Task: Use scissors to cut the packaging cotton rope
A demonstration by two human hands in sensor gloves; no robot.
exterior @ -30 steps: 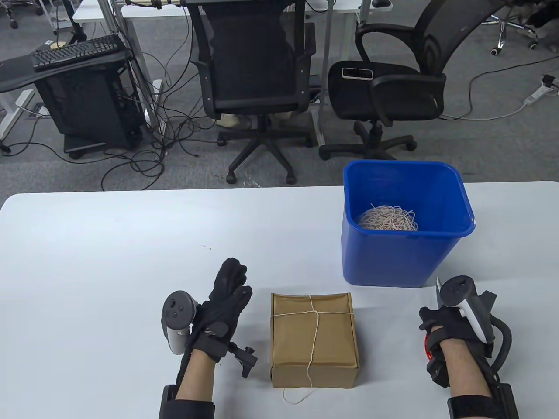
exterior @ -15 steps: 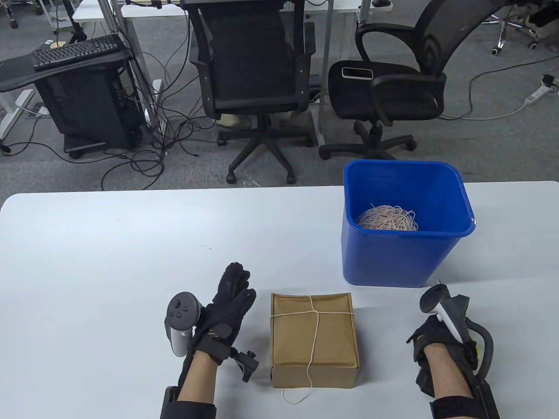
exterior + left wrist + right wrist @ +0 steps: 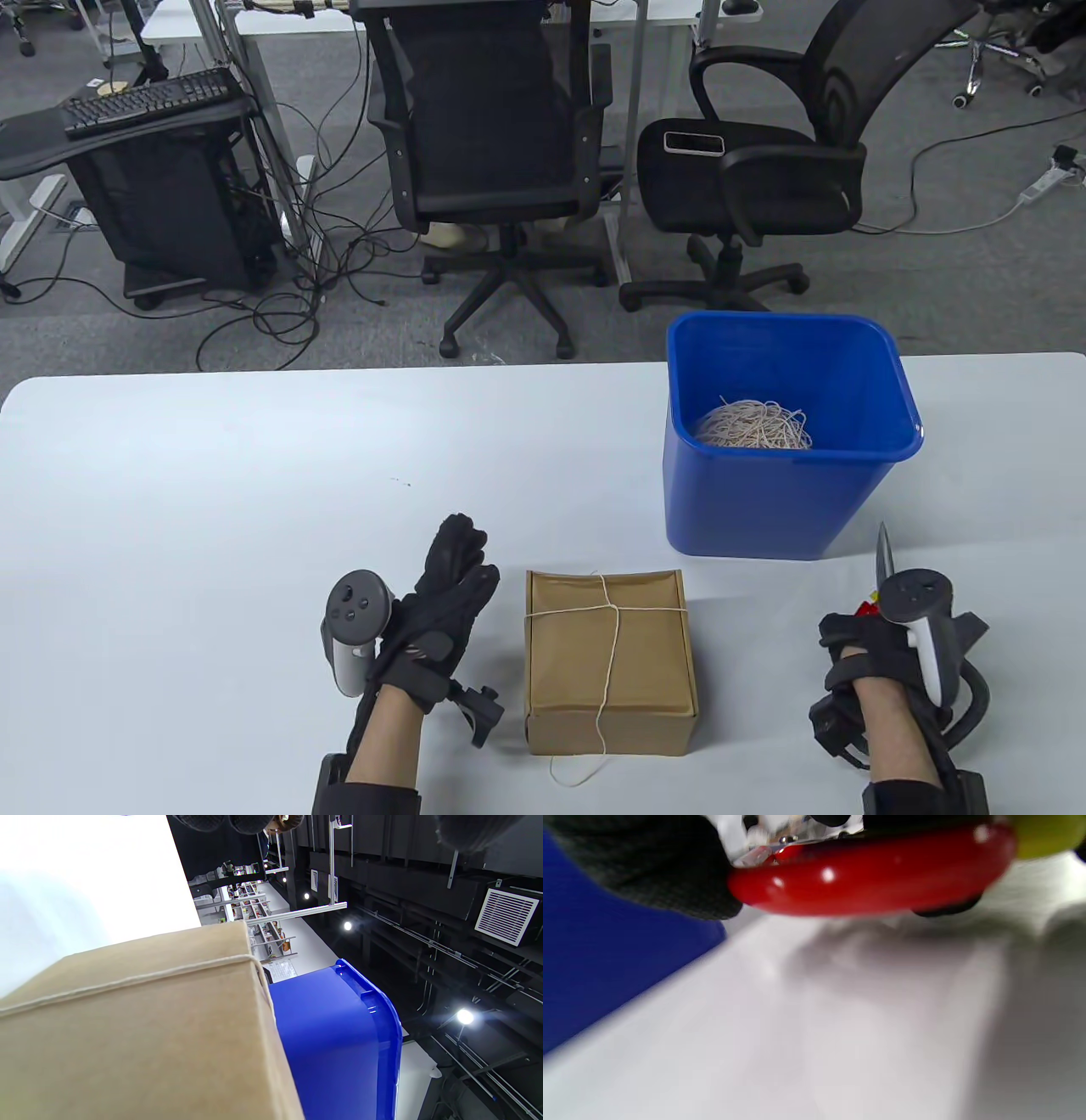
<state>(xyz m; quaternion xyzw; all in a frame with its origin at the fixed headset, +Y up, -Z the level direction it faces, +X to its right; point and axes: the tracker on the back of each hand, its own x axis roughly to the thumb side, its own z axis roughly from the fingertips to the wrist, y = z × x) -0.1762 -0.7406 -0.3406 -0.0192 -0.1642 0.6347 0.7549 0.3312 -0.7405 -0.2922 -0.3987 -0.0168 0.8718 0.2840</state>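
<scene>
A brown cardboard box [image 3: 611, 662] sits on a white table [image 3: 212, 509], tied crosswise with cotton rope [image 3: 612, 632] whose loose end trails off the box's near edge. Just left of the box, the left hand [image 3: 441, 594] stands on its edge with fingers straight, holding nothing and not touching the box. Well to the right of the box, the right hand [image 3: 857, 654] is curled round red-handled scissors [image 3: 882, 556], blade pointing away from the person. Behind the box to the right stands a blue bin [image 3: 789, 492] holding a tangle of rope scraps [image 3: 755, 424].
</scene>
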